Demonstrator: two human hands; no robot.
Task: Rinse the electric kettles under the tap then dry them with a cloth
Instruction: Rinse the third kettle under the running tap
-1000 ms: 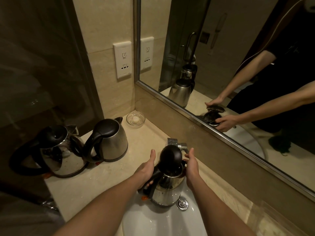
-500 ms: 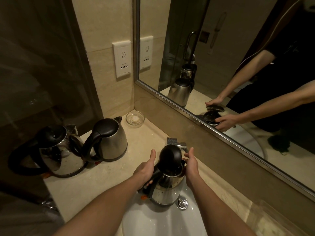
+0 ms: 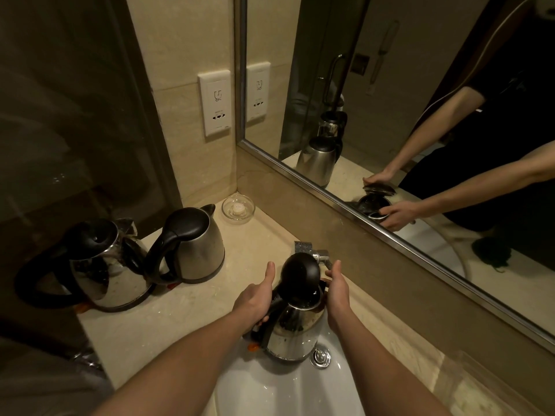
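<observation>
A steel kettle (image 3: 292, 334) with a black lid raised open stands in the white sink (image 3: 270, 394), under the chrome tap (image 3: 318, 254). My left hand (image 3: 255, 298) grips its black handle, thumb up. My right hand (image 3: 338, 291) holds the kettle's rim on the right side. Two more steel kettles stand on the counter at the left: a shiny one (image 3: 105, 271) and a matte one (image 3: 195, 244), both with lids down. No cloth shows in view.
A small glass dish (image 3: 238, 209) sits in the counter's back corner. A wall socket (image 3: 214, 105) is above it. A large mirror (image 3: 420, 100) runs along the wall behind the sink. The drain plug (image 3: 321, 357) is beside the kettle.
</observation>
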